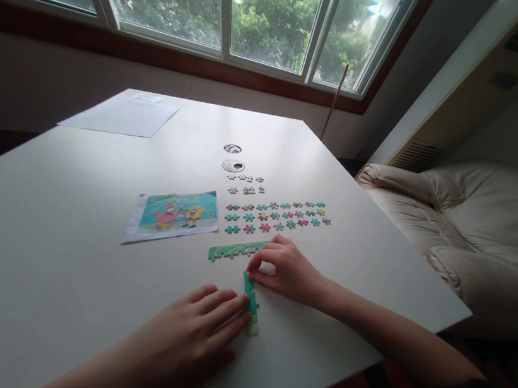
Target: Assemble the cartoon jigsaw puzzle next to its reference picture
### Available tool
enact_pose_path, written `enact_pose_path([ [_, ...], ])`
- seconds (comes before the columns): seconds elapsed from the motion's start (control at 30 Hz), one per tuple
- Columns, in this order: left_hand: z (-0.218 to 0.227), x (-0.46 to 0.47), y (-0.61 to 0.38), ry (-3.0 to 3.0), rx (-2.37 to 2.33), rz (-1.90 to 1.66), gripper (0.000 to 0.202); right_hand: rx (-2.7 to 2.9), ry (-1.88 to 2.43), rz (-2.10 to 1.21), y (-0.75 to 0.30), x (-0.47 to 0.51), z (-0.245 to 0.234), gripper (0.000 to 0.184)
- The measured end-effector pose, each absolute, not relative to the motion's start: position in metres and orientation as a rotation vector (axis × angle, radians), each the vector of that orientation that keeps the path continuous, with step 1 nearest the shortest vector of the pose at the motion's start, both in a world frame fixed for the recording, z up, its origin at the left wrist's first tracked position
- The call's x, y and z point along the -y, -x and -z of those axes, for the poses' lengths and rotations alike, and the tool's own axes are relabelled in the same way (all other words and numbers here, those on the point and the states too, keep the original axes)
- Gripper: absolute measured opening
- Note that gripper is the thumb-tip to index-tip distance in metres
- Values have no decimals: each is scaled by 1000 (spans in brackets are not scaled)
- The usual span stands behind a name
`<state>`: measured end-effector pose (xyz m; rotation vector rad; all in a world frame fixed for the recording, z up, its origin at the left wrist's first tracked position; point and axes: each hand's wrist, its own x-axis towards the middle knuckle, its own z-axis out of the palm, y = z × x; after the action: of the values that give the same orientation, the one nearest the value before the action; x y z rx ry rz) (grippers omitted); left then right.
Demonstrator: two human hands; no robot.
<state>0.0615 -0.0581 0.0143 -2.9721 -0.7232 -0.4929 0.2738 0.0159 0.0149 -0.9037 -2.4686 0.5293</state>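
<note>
A short strip of joined teal puzzle pieces (251, 302) lies on the white table (66, 245) near its front edge. My left hand (193, 332) rests flat beside the strip, fingers stretched out and touching its left side. My right hand (285, 269) pinches the strip's top end with bent fingers. Just beyond, a longer row of joined pieces (232, 251) lies flat, its right end under my right hand.
Several loose puzzle pieces (278, 214) lie in rows further back. A cartoon reference picture (173, 213) lies to the left. A sheet of paper (121, 115) sits at the far left corner. Two round cable holes (233, 165) mark the table. A cream sofa (474, 229) stands at right.
</note>
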Motion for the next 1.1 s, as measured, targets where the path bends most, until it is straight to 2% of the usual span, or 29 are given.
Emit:
enact_pose_path([
  [0.5,-18,56,-63,2956,676,427,24,2249,1228,-442,-325,-47,-28,7],
  [1.1,-19,57,-27,2848,725,533,24,2640,859,-386,-277,-29,-32,7],
])
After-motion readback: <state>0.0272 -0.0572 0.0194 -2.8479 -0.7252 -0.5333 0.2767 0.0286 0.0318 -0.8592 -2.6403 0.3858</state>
